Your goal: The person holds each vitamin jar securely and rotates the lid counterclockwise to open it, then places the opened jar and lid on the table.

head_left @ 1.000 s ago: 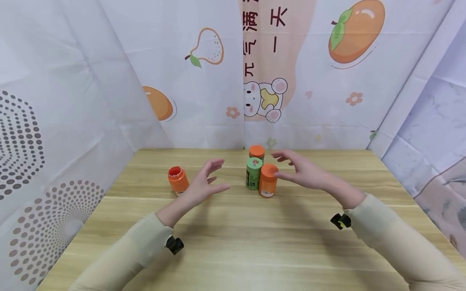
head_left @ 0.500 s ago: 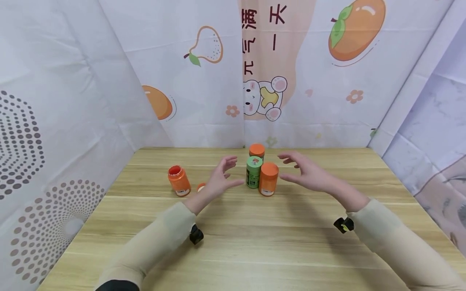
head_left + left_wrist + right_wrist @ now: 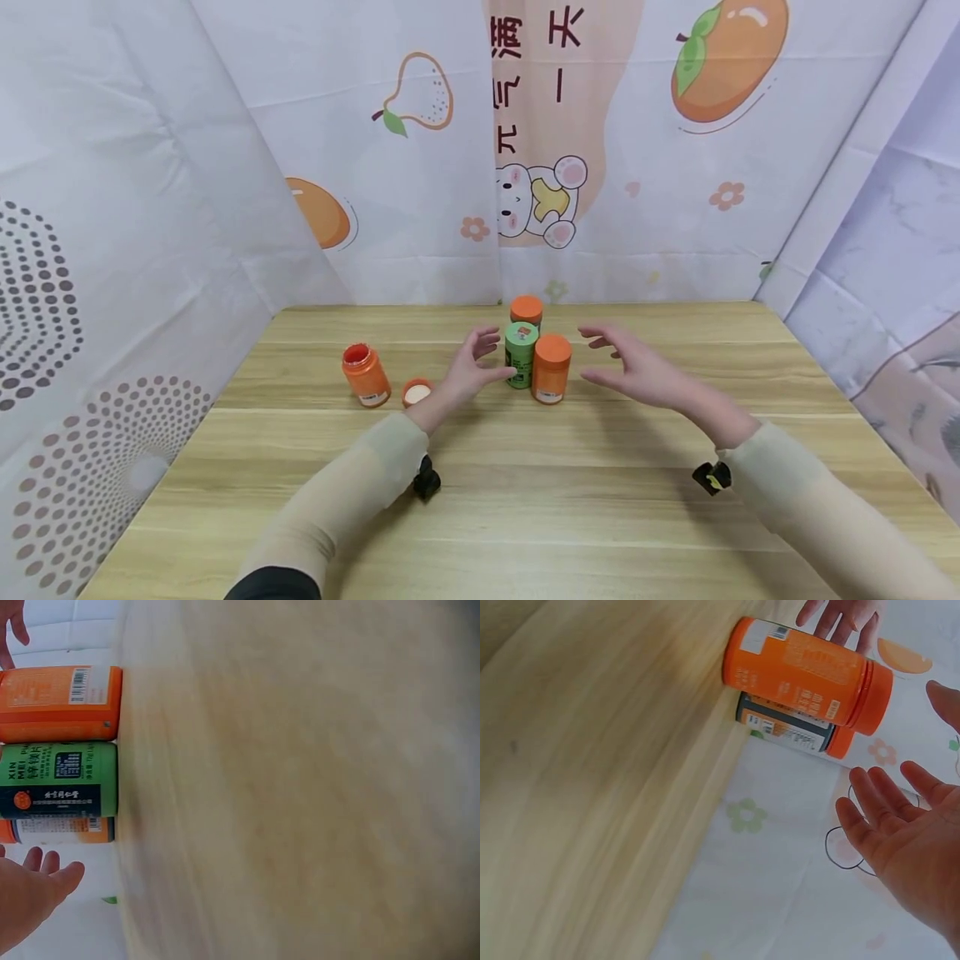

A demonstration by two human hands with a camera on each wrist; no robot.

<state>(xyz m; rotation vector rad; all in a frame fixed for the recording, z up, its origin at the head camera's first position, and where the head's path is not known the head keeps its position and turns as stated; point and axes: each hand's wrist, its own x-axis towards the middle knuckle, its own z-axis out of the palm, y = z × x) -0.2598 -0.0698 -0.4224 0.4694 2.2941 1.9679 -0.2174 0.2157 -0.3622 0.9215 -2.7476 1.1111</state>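
Three capped bottles stand close together at the table's back middle: a green bottle [image 3: 519, 360], an orange bottle [image 3: 551, 375] to its right, and an orange-capped bottle [image 3: 527, 309] partly hidden behind. My left hand [image 3: 470, 371] is just left of them, fingers spread in a loose curve; its thumb tip overlaps the green bottle in the head view. In the left wrist view a gap shows between my left hand [image 3: 34, 896] and the bottles. To the right, my right hand [image 3: 636, 372] has its fingers parted, apart from the orange bottle [image 3: 802, 671]. Neither hand holds anything.
An uncapped orange bottle [image 3: 367, 377] stands on the left of the wooden table [image 3: 525, 508]. Beside it lies an orange cap [image 3: 417, 392], its pale inside facing up, near my left wrist. A printed white curtain [image 3: 435, 192] rises behind the table's back edge.
My left hand has moved right, from beside the uncapped bottle to the green bottle, uncovering the loose cap. My right hand has shifted slightly right, away from the orange bottle. The bottles stay put.
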